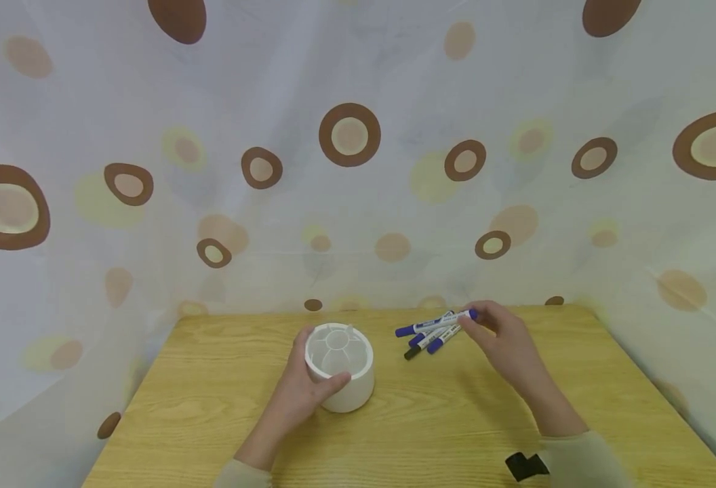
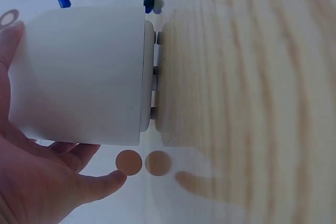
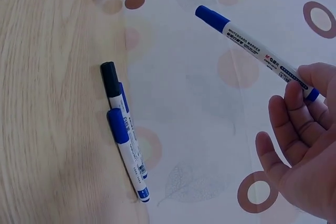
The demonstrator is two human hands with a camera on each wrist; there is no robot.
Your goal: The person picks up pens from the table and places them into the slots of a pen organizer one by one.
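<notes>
My left hand (image 1: 302, 393) grips a white round pen holder (image 1: 353, 398), its thumb on the near rim and its other fingers at the left side. From above, the holder's inside shows several compartments around a central ring. In the left wrist view, small feet show under the holder's base (image 2: 149, 77), close over the table. My right hand (image 1: 510, 349) pinches a blue-capped whiteboard marker (image 3: 262, 53) by its tail end, with the cap pointing left toward the holder. Below this marker lie a black-capped marker (image 3: 110, 80) and two more blue-capped markers, one at the front (image 3: 119, 127).
The wooden table (image 1: 211, 379) meets a white curtain (image 1: 297, 230) with brown and yellow ovals at the back and sides. A small black object (image 1: 525, 466) shows beside the right sleeve (image 1: 584, 461) near the front.
</notes>
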